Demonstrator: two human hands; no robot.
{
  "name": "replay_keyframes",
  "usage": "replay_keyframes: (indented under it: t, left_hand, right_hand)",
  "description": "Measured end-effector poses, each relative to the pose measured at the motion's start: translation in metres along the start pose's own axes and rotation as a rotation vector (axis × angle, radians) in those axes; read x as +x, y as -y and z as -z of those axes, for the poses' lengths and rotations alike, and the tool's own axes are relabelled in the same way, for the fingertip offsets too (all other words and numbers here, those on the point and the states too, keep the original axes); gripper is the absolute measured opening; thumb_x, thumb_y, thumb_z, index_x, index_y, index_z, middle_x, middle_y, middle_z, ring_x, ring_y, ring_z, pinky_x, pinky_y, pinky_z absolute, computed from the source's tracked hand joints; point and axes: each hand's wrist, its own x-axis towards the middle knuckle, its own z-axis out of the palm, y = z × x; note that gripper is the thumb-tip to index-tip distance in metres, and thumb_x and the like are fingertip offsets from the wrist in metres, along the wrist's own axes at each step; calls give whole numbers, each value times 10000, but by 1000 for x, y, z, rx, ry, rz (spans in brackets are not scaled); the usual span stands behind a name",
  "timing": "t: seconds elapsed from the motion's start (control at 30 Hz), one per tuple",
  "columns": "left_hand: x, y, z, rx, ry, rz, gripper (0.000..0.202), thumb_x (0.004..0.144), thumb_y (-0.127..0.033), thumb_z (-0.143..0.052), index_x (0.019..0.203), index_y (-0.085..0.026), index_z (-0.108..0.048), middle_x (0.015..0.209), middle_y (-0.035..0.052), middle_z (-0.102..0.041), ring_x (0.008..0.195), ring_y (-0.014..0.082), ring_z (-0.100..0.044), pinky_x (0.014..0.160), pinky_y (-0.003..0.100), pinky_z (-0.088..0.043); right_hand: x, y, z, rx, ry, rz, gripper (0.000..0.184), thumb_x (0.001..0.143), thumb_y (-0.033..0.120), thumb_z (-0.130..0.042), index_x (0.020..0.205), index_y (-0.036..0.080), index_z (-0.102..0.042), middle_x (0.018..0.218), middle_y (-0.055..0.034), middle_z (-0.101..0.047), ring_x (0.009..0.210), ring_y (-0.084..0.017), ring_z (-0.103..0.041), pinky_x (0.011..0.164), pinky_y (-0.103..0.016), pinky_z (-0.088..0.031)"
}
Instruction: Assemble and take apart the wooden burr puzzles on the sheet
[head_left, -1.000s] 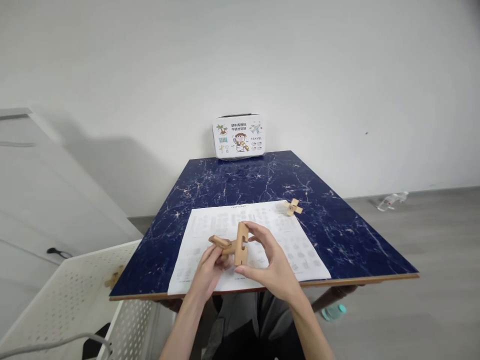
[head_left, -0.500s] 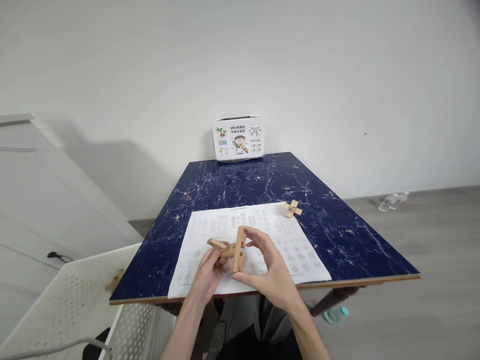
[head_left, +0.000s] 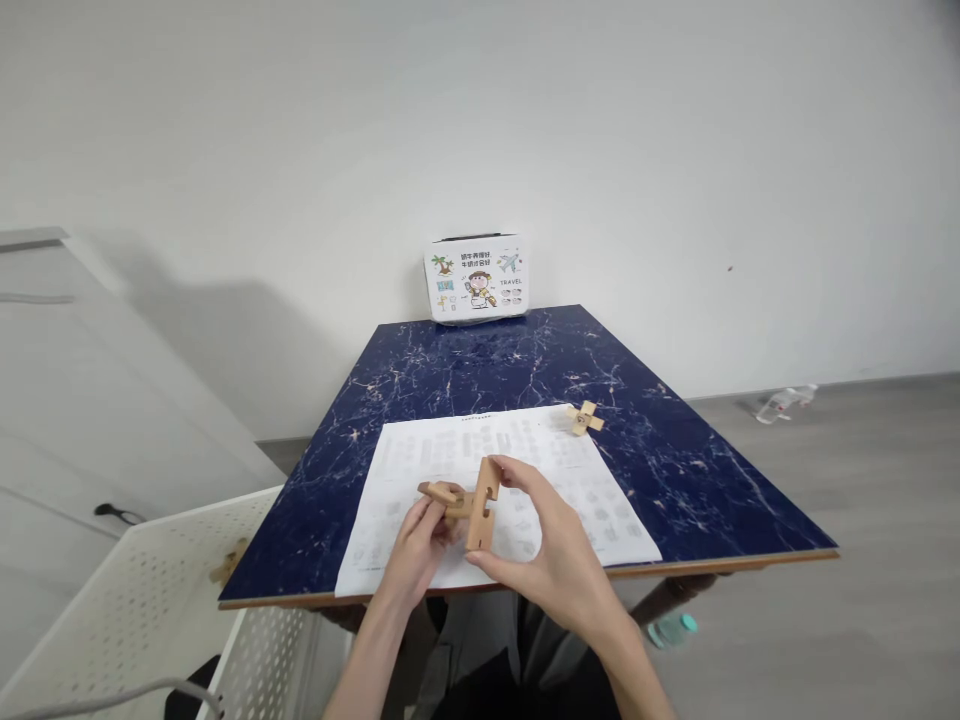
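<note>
Between the thumb and fingers of my right hand (head_left: 551,535) is a notched wooden puzzle piece (head_left: 480,522), gripped by its two ends and tilted slightly. Its cut-outs face right. My left hand (head_left: 420,540) pinches other joined wooden puzzle pieces (head_left: 444,493), which meet the notched piece at its left side; whether they interlock there I cannot tell. Both hands are over a printed instruction sheet (head_left: 420,450) with rows of small diagrams. A cross-shaped wooden puzzle (head_left: 585,418) sits at the sheet's far right corner.
The sheet lies on a blue marble-patterned table (head_left: 495,365). A white printed case (head_left: 478,278) stands at its back against the wall. At the left is a white perforated basket (head_left: 142,570) with wooden pieces (head_left: 229,563) inside. Bottles (head_left: 671,630) lie on the floor at right.
My right hand has turned the notched piece so more of its cut side shows. The pieces in my left hand have tilted a little and shifted slightly right.
</note>
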Motion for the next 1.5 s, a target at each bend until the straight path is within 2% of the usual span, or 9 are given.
replay_keyframes:
  t: [0.33, 0.6, 0.73, 0.83, 1.03, 1.13, 1.27, 1.43, 1.5]
  left_hand:
    - [-1, -1, 2, -23, 0, 28, 461, 658, -464, -928, 938, -136, -761, 728, 16, -629, 594, 104, -499, 580, 230, -410]
    - [-3, -4, 1, -47, -7, 31, 420, 685, -421, -917, 931, -123, -752, 709, 5, -613, 577, 95, -477, 573, 229, -393]
    - [-4, -5, 1, -69, -9, 75, 418, 689, -434, -914, 925, -136, -738, 771, 18, -649, 590, 106, -528, 599, 244, -431]
    - [-5, -6, 1, -55, 14, 85, 420, 693, -444, -913, 920, -142, -730, 806, 35, -669, 676, 149, -612, 663, 257, -472]
    - [-4, -1, 2, -16, 22, 36, 410, 706, -456, -902, 926, -144, -751, 850, 56, -694, 703, 164, -611, 671, 261, -477]
    - [-3, 1, 2, 5, 21, 37, 433, 691, -469, -910, 932, -139, -767, 898, 70, -707, 764, 182, -625, 689, 260, -484]
    - [-4, 1, 2, 16, 10, 41, 453, 677, -489, -916, 934, -141, -778, 873, 70, -714, 754, 180, -621, 668, 245, -466]
    - [-8, 2, 2, 75, 47, 67, 432, 719, -490, -888, 955, -145, -778, 864, 75, -717, 793, 206, -645, 707, 259, -480]
    - [-8, 3, 3, 95, 55, 56, 414, 742, -483, -872, 973, -152, -779, 905, 78, -728, 833, 215, -655, 724, 257, -483]
  right_hand:
    - [-3, 0, -10, 15, -38, -6, 823, 797, 311, -816, 1506, 308, -398, 1508, -89, -529, 1339, -307, -556, 1131, -491, -484]
    - [-4, 4, -14, 121, -63, -46, 792, 762, 266, -826, 1461, 306, -456, 1488, -92, -553, 1313, -318, -583, 1115, -498, -497]
    - [-8, 4, -24, 187, -55, -99, 830, 749, 238, -820, 1480, 301, -431, 1439, -92, -591, 1275, -315, -616, 1077, -489, -532]
    - [-12, 2, -31, 161, -58, -113, 842, 758, 222, -801, 1502, 306, -416, 1400, -83, -612, 1261, -309, -620, 1070, -492, -534]
    - [-16, 3, -21, 147, -93, -29, 814, 802, 202, -738, 1538, 327, -414, 1473, -94, -481, 1301, -297, -566, 1096, -472, -521]
    - [-14, 5, -15, 91, -74, -10, 838, 795, 204, -737, 1555, 332, -406, 1454, -102, -464, 1325, -313, -533, 1101, -482, -519]
    - [-11, 6, -12, 30, -38, 10, 856, 791, 208, -744, 1563, 332, -395, 1408, -101, -488, 1335, -316, -524, 1106, -470, -522]
    - [-11, -2, -20, -8, 81, 4, 846, 808, 200, -738, 1564, 345, -388, 1446, -98, -459, 1349, -310, -525, 1111, -452, -522]
    - [-10, -8, -25, 0, 84, -6, 856, 804, 208, -752, 1565, 340, -382, 1445, -98, -469, 1337, -310, -541, 1104, -452, -528]
